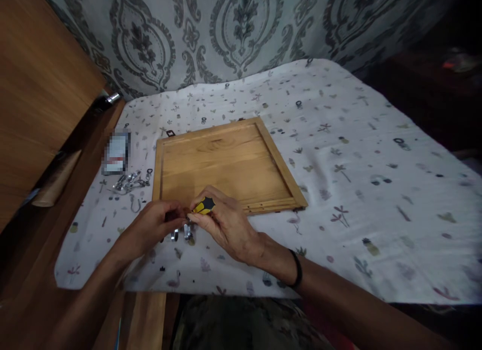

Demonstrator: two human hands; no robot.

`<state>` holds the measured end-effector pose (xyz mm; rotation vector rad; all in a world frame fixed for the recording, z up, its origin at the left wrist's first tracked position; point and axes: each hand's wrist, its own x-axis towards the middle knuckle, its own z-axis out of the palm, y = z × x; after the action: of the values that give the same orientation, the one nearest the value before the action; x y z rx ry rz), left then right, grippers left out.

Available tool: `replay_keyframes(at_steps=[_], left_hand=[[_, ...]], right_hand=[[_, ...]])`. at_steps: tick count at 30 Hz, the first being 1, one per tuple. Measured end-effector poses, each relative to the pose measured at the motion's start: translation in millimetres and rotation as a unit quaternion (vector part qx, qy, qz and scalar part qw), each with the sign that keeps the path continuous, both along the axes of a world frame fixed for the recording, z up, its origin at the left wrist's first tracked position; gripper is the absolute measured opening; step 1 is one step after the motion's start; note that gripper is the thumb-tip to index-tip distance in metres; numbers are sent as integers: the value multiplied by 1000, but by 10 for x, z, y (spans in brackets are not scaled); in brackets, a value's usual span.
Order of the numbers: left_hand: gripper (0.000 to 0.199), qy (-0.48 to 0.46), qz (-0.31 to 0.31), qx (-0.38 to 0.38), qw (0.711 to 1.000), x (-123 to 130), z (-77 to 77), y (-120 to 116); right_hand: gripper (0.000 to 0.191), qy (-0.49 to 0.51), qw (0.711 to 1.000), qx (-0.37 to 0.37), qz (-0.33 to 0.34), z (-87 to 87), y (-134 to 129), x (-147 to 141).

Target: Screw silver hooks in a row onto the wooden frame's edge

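A wooden framed panel [218, 164] lies flat on the printed cloth. At its near left edge, my right hand [229, 222] is closed around a screwdriver [205, 205] with a yellow and black handle. The screwdriver's tip is hidden between my hands. My left hand [158, 224] meets it there, thumb and fingers pinched at the panel's edge. What the left fingers hold is too small and covered to tell. Two shiny curved metal pieces [187, 231] show just below the fingertips, beside the panel edge.
A heap of shiny metal fittings [130, 182] lies left of the panel, with a blurred phone-like rectangle [116, 153] behind it. A small dark metal loop [170, 133] sticks out at the panel's far edge. A wooden cabinet side [41, 89] stands at the left; a patterned curtain [196, 33] hangs behind.
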<state>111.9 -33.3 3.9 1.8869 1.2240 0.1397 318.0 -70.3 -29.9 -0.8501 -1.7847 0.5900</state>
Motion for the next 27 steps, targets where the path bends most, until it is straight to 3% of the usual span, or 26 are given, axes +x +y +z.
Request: replay_keyframes(at_steps=[10,16,20,24,27], left_hand=[[35,10,-12,33,999,-32,40,-33],[28,-11,29,196,980,-64,110,-252],[20,-15,42,315,948,-99,-88,-524],[36,4,55,370,927,-117,-371,-695],[43,20,63,398,915,-103,-485,-720]], right_hand=[[33,0,1000,4,-3,-17,-1,-8],[31,1,1000,6,-4,-23,-2,2],[28,11,1000,8,-2,-19,1,3],[27,14,1000,4,1,-24,4,0],[30,11,1000,13,-9,-30,7,-3]])
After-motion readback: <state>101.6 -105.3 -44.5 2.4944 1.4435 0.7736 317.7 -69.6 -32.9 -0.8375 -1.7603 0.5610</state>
